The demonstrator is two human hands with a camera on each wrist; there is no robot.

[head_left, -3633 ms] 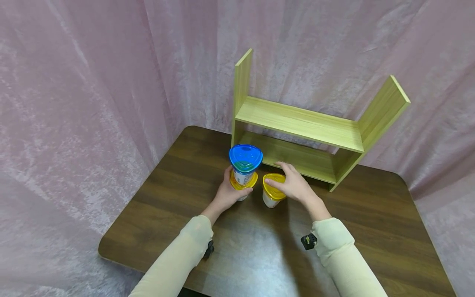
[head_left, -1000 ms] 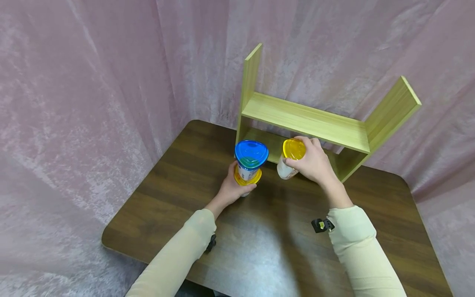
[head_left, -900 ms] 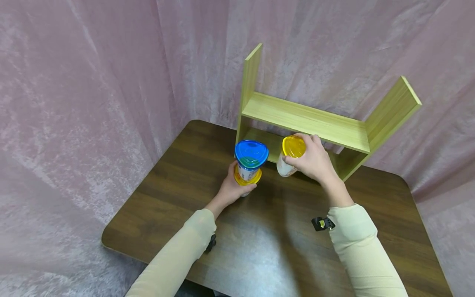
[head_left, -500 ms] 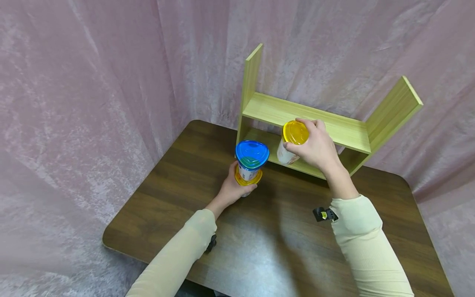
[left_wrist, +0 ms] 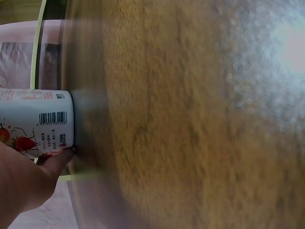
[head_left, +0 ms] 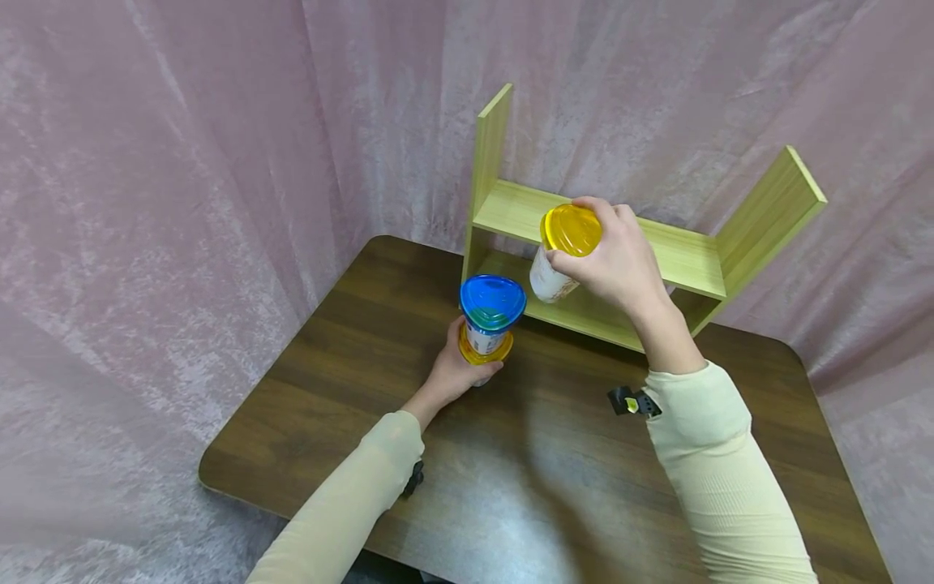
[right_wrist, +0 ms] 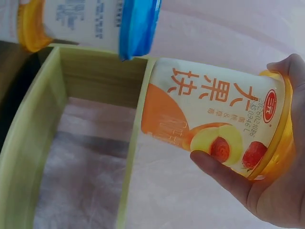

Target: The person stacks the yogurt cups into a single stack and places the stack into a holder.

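My right hand (head_left: 620,264) grips a yellow-lidded yogurt cup (head_left: 572,231) by its lid end, with the cup raised in front of the shelf and slightly tilted. In the right wrist view, peach and strawberry pictures show on this cup, and the thumb lies along its side. To its left stands a stack of two cups: a blue-lidded yogurt cup (head_left: 492,300) sits upright on another yellow-lidded yogurt cup (head_left: 473,354). My left hand (head_left: 448,375) wraps round the lower cup. That lower cup's white wall (left_wrist: 35,117), with a barcode, stands on the table in the left wrist view.
A pale wooden two-level shelf (head_left: 682,255) with tall side panels stands at the back of the dark wooden table (head_left: 350,349). Behind it hangs a pink curtain (head_left: 394,122). Small black wrist cameras (head_left: 629,403) are worn on both forearms.
My right hand first reached for the third cup on the table, then gripped and lifted it up and toward the shelf, lately drifting left. The left hand and its stack stay put.
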